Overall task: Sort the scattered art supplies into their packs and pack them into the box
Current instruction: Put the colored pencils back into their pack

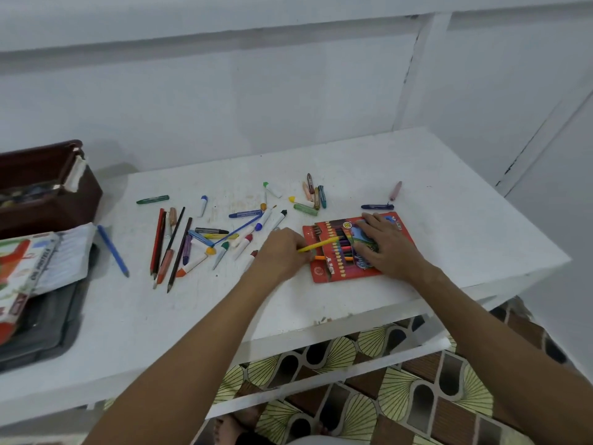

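**Inspector:** Handling of the yellow pencil point(318, 245)?

**Assistant:** Judged light, stiff and slim, with a breakable tip; best pinched mid-shaft. The left hand point(282, 252) pinches its lower end, right of frame centre, tip over the red pencil pack point(327, 268).

**Inspector:** The pack?

**Assistant:** Thin card, likely to slide. The right hand point(385, 242) presses it flat, fingers straight.

**Inspector:** Appearance?

**Assistant:** Plain yellow shaft; the pack shows coloured pencils in a row. Loose crayons and markers point(244, 220) lie mid-frame on the white table point(449, 220); the brown box point(48, 187) stands far left.
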`<act>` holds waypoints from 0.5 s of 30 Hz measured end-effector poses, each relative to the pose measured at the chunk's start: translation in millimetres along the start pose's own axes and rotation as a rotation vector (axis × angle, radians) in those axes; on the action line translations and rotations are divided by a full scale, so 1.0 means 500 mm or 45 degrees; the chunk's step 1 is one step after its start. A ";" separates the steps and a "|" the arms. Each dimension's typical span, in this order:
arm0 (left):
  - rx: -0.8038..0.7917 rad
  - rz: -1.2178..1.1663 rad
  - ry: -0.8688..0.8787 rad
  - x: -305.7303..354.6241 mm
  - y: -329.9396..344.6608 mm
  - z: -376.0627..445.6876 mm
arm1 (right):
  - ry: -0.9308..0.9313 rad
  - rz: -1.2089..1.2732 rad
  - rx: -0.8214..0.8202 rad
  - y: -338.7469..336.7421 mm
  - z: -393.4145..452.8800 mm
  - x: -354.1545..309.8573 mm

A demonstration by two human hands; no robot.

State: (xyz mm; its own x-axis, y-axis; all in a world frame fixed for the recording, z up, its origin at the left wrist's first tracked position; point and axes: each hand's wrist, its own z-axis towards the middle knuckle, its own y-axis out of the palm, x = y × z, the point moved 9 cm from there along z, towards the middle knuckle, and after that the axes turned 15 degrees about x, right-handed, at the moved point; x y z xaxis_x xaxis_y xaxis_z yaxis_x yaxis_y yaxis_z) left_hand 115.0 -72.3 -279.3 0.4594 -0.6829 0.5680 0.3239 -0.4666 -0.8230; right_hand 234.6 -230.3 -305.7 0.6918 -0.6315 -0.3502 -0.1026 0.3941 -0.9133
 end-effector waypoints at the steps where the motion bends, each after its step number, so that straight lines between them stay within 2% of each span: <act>1: -0.023 0.007 0.009 0.009 0.012 0.001 | -0.004 -0.005 0.006 -0.001 0.000 0.000; 5: -0.045 -0.014 0.041 0.029 0.031 -0.005 | -0.012 0.000 0.016 -0.004 -0.002 -0.002; 7: 0.070 -0.176 0.001 0.027 0.001 -0.003 | -0.015 -0.001 0.024 -0.005 -0.002 0.000; 11: 0.489 -0.429 -0.051 -0.009 -0.104 0.005 | -0.026 -0.028 0.028 -0.002 -0.002 0.001; 13: 0.566 -0.663 -0.195 -0.043 -0.119 0.002 | -0.022 -0.033 0.029 -0.001 -0.002 0.002; 15: 0.539 -0.747 -0.327 -0.068 -0.105 -0.010 | -0.015 -0.035 0.032 -0.001 -0.002 0.002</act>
State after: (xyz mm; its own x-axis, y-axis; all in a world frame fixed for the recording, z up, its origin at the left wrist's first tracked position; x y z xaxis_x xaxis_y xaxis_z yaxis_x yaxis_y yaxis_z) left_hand 78.3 -27.2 -255.5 0.2757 -0.2135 0.9372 0.8393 -0.4218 -0.3430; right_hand 234.9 -231.8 -305.9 0.7027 -0.6343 -0.3222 -0.0656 0.3932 -0.9171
